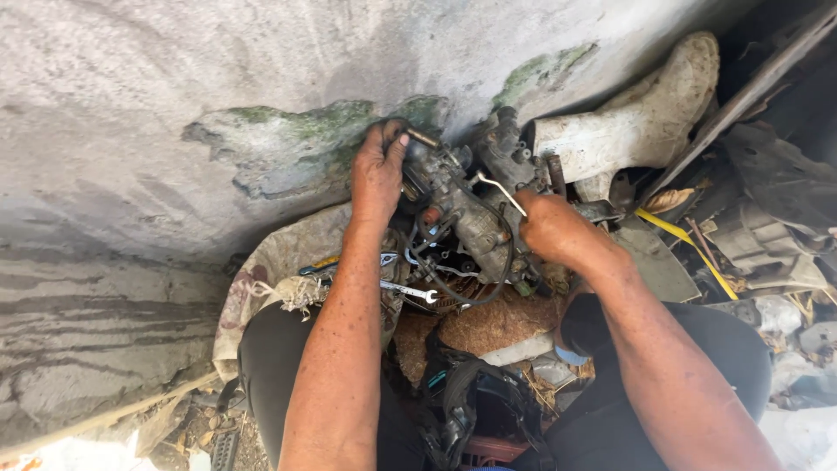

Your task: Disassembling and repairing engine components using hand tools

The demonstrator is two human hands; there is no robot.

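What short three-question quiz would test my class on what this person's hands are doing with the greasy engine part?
1. True or false: both hands grip the grey engine part.
2. Which hand has a thin bent metal tool at it?
A. left hand
B. right hand
C. neither
3. Fill in: below the part, between the forearms, a silver ______ lies on the dirty cloth sack.

Key
1. True: the left hand holds its far left end, the right hand its right side.
2. B: the bent metal tool sticks up from the right hand.
3. wrench. A white rubber boot lies behind to the right.
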